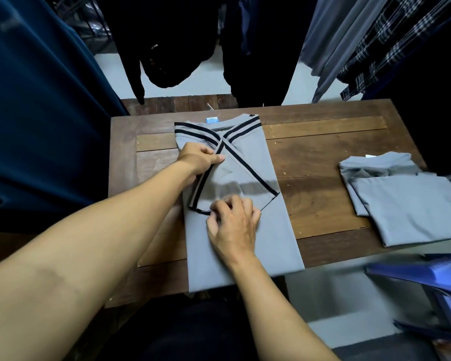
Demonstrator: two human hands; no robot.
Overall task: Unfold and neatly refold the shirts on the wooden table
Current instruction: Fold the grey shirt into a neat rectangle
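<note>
Risk: the two striped sleeves lie crossed over the chest of the grey shirt (245,251). If either hand tugs, I'd expect the side folds beneath to slide out and the long panel to skew.
Overhang: the shirt's hem end hangs past the near edge of the wooden table (318,199), so its weight may drag the cloth toward the person once the hands lift.
Cause to watch: an uneven pull on the top sleeve would leave it crooked and the bundle lumpy.
Left hand (201,158): thumb on top and fingers curled under the striped sleeve edge, beside where the sleeves cross.
Right hand (235,225): fingertips pinch the black-edged cuff over the middle of the shirt, nearer the person.
Hands together: apart, seemingly on the same sleeve, with the shirt directly beneath both.
Shirt's place: folded lengthwise at mid-table, collar away from the person.
Folded stack (406,204): grey shirts at the table's right end, well apart from both hands.
</note>
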